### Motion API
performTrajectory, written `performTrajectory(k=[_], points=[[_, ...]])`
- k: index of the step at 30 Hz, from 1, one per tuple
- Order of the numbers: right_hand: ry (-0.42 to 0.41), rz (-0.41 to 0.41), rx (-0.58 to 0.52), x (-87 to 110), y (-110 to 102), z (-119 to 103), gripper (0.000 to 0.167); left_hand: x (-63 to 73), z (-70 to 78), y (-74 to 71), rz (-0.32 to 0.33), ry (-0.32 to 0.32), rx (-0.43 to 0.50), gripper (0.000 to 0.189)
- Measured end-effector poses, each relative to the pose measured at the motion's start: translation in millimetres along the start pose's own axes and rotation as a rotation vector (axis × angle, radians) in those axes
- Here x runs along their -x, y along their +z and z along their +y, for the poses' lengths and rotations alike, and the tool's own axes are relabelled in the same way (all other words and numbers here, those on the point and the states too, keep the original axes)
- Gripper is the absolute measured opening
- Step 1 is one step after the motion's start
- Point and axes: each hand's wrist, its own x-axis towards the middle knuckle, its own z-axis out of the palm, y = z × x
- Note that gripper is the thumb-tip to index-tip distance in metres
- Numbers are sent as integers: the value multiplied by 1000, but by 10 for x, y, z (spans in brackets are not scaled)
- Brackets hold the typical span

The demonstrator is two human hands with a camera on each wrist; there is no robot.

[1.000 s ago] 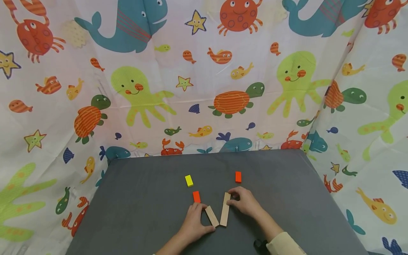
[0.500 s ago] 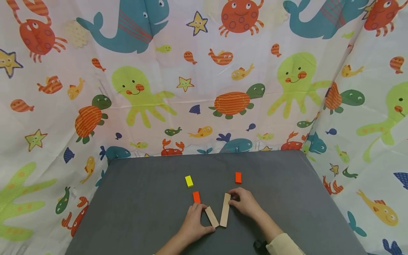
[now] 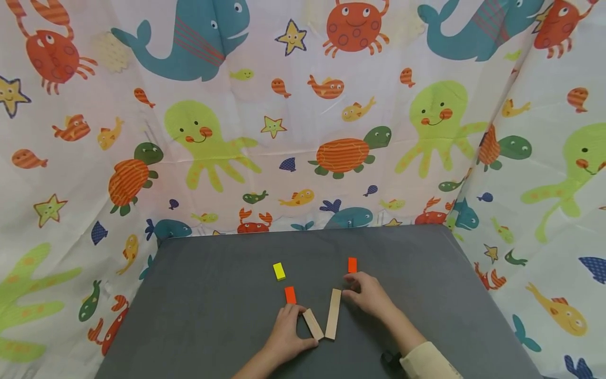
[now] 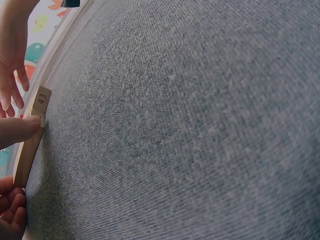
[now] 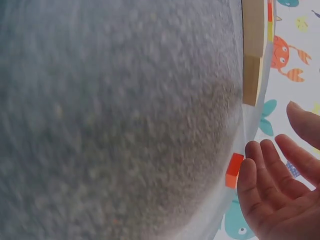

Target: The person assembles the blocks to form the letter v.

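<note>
Your left hand (image 3: pixel 286 331) pinches the left wooden block (image 3: pixel 313 323); your right hand (image 3: pixel 371 296), fingers apart, just beside the right wooden block (image 3: pixel 333 315).

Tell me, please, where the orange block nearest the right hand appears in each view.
Head: the orange block is right of centre, below the middle, just beyond the right hand.
Left wrist: I cannot make it out.
Right wrist: orange block lower right, beside that hand.
Shared landmark: the right hand, in all three views.
</note>
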Motion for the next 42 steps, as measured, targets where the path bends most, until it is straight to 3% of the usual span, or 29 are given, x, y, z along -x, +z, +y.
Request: performTrajectory(k=[10,29,37,42], points=[[-5,11,17,-60,-135,28,39,5,-3,14,24,26,-34,75],[-5,30,40,-226,-312,106,45,10,15,-8,13,15,-29,76],[-25,16,99,-332,-338,226,51,15,26,-17,7,17,-31,76],[6,-6,105,-382,-354,286,55,4,31,-19,2,11,-29,75]])
